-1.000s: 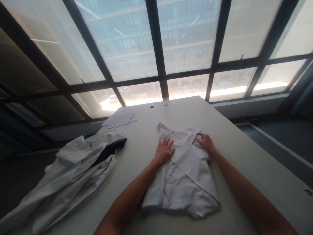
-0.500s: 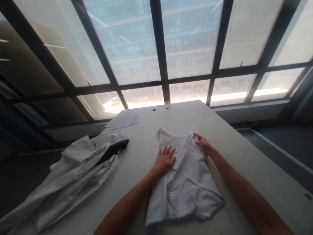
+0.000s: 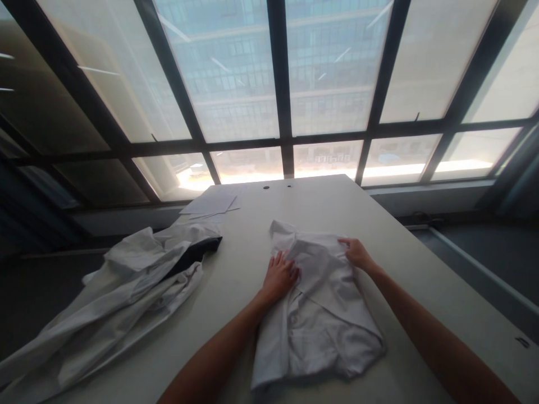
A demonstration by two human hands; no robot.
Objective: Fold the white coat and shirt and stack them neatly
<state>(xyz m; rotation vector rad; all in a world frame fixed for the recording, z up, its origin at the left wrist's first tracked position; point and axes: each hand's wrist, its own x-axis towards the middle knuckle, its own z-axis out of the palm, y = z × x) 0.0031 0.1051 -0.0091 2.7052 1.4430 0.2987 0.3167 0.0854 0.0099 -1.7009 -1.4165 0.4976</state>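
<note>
A white button-up garment (image 3: 318, 314), likely a shirt or coat, lies partly folded on the white table in front of me. My left hand (image 3: 281, 274) rests on its left side, fingers spread over the cloth near a raised crease. At the garment's upper right edge is my right hand (image 3: 357, 253), with the index finger stretched along the cloth and the other fingers curled. The edge of the fabric appears pinched there, though the thumb is mostly hidden. A pointed corner sticks out at the upper left, and a button shows below my left hand.
To the left lies a loose heap of white clothing (image 3: 130, 292) with a dark patch (image 3: 193, 255), partly over the table's edge. Paper sheets (image 3: 210, 204) sit behind it. The table (image 3: 320, 202) reaches toward tall framed windows (image 3: 236, 73). A dark floor (image 3: 484, 252) shows on the right.
My right hand has moved slightly right and toward me along the garment's upper edge. The cloth there now looks flatter and straighter. My left hand has slid slightly left, its fingers bending a little.
</note>
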